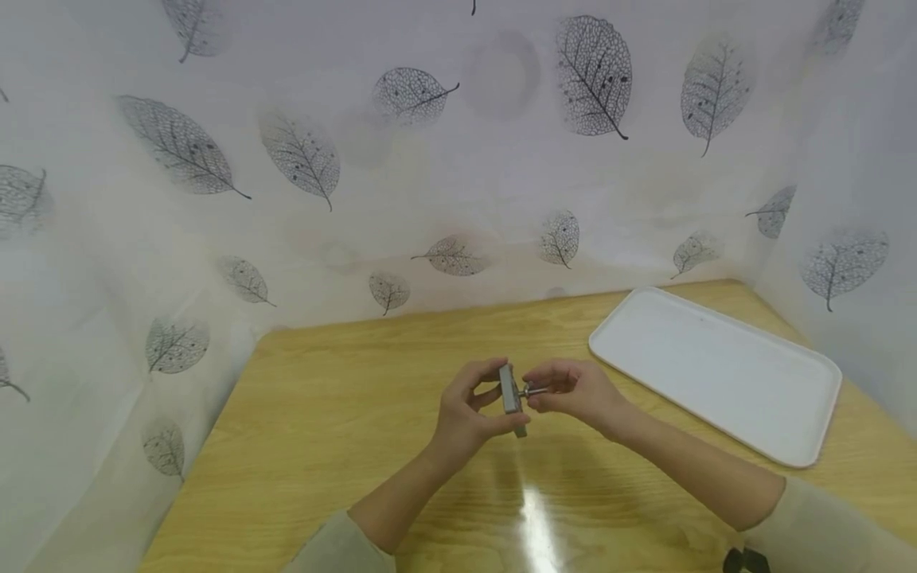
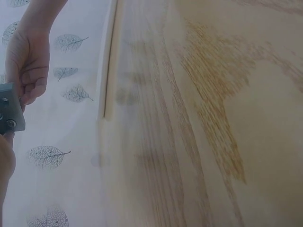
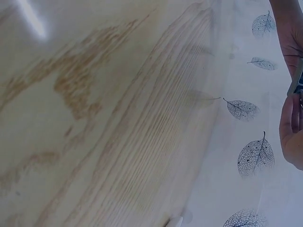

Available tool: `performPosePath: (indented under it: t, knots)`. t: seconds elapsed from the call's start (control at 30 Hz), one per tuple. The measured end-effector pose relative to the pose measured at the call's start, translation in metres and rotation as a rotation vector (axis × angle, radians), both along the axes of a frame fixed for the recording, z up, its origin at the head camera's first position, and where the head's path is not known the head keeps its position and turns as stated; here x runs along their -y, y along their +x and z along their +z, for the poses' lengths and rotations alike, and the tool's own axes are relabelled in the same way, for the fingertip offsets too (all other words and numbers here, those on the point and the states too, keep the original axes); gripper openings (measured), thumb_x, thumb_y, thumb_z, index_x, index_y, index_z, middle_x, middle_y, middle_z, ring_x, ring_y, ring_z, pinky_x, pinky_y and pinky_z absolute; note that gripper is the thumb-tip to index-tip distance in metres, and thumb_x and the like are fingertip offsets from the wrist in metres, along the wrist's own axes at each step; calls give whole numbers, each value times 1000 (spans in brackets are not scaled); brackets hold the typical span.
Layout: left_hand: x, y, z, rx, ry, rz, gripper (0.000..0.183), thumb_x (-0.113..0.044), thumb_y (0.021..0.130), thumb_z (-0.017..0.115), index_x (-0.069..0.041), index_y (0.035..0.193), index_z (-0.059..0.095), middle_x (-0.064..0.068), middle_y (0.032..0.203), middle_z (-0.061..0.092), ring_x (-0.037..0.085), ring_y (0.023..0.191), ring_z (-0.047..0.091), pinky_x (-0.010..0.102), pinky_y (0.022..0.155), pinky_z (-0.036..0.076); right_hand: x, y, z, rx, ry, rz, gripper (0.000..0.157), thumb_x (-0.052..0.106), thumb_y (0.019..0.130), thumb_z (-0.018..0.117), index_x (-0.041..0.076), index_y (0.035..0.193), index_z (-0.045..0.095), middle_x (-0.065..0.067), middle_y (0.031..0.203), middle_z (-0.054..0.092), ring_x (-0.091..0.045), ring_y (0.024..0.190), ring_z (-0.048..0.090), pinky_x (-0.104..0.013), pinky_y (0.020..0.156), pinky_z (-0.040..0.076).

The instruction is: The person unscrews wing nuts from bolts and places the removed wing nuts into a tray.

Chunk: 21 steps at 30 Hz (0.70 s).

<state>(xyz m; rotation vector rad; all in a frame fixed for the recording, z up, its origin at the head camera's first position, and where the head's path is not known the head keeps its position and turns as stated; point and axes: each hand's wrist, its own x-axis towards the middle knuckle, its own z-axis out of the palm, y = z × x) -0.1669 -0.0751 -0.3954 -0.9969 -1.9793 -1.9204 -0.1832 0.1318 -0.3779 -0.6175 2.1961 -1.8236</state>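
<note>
Above the middle of the table, my left hand (image 1: 462,410) holds a small grey rectangular metal block (image 1: 509,390) between thumb and fingers, its long side roughly upright. From the block's right face sticks out a thin shiny metal rod (image 1: 533,391), which looks like a bolt or screw. The fingers of my right hand (image 1: 583,394) pinch this rod. Round holes or screw heads show on the face of the block (image 2: 10,109) in the left wrist view, where the frame edge cuts it off. Only a sliver of the block (image 3: 297,78) appears in the right wrist view.
A white rectangular tray (image 1: 716,374) lies at the table's right side, beyond my right forearm. The wood-grain table (image 1: 337,398) meets a pale, leaf-patterned backdrop (image 1: 458,175) at the back and sides. A small black object (image 1: 745,560) shows beside my right sleeve.
</note>
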Motion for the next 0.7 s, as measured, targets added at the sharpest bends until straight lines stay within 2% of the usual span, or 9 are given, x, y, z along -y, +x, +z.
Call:
performPosePath:
  t: [0.2,0.3,0.4,0.53,0.7]
  knots:
    - [-1,-2,-1,-21,4,2,67,6,69,80,3,127,48,22,119,50,15,110,53,33,98,52,1,0,-2,-92,37,-52,24,13,83,73,-3,101,68,-16,101,68,-13,86,65,-29,77,61]
    - [-1,-3,-3,-45,7,0,67,5,69,80,3,127,47,24,118,50,17,110,53,33,98,52,2,0,-3,-113,38,-62,22,13,83,73,-2,98,70,-10,98,69,-12,88,64,-30,76,60]
    - [-1,-4,-3,-57,10,-1,67,3,69,80,3,128,47,27,118,49,20,110,53,34,98,52,2,1,-4,-92,8,-58,24,12,83,72,-4,100,69,-9,99,70,-13,89,66,-30,80,61]
    - [-1,-4,-3,-43,13,4,67,3,69,80,2,128,48,25,119,50,21,110,53,34,98,52,1,1,-4,-65,-8,-51,27,11,83,72,-5,105,67,-16,108,68,-21,99,66,-30,87,59]
    - [-1,-3,-4,-30,11,2,67,5,69,80,2,128,47,22,119,50,19,111,52,33,99,51,-2,0,-6,-38,32,-10,44,14,81,75,-7,117,59,-23,117,62,-34,107,62,-30,88,58]
